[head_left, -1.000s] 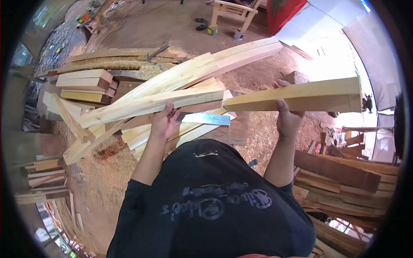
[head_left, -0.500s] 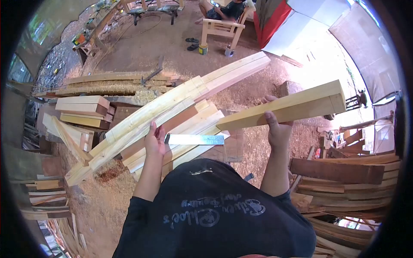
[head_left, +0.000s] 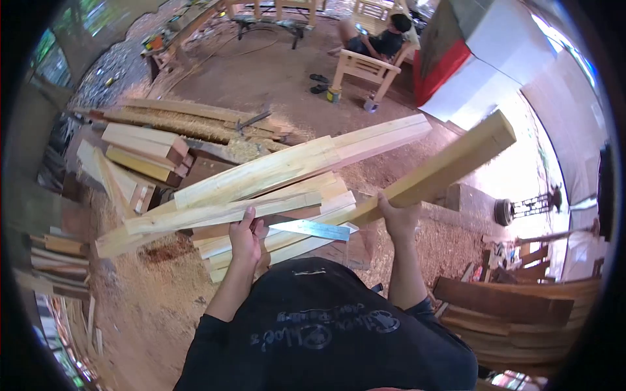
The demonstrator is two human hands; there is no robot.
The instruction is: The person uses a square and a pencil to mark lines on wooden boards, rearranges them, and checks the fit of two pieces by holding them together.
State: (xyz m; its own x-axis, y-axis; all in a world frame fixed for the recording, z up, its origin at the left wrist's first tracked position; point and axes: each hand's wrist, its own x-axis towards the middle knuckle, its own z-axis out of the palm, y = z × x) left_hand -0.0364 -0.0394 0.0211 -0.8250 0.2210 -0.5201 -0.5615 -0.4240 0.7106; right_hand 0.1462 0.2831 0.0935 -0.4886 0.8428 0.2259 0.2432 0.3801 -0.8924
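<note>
My right hand [head_left: 399,220] is closed around the lower part of a thick wooden post [head_left: 450,159], which slants up to the right. The post's near end overlaps the stacked boards in view. My left hand [head_left: 245,240] has its fingers against the near edge of a long wooden piece [head_left: 222,214] and appears to grip it; its underside is hidden. Just right of that hand, a metal square [head_left: 313,229] lies across the boards [head_left: 293,244], its shiny blade pointing right. Behind them rests another long post [head_left: 261,171], with one more [head_left: 385,140] extending beyond it.
Short wood blocks [head_left: 147,144] are piled at the left. Sawdust-covered timber [head_left: 182,117] lies beyond. Lumber [head_left: 508,313] is stacked at the right. A person [head_left: 385,42] sits on a wooden bench at the back, near slippers and cans [head_left: 334,96].
The post in my right hand has tilted more steeply, its far end higher. The wooden piece at my left hand has swung flatter and away from the long post behind it. The view has shifted.
</note>
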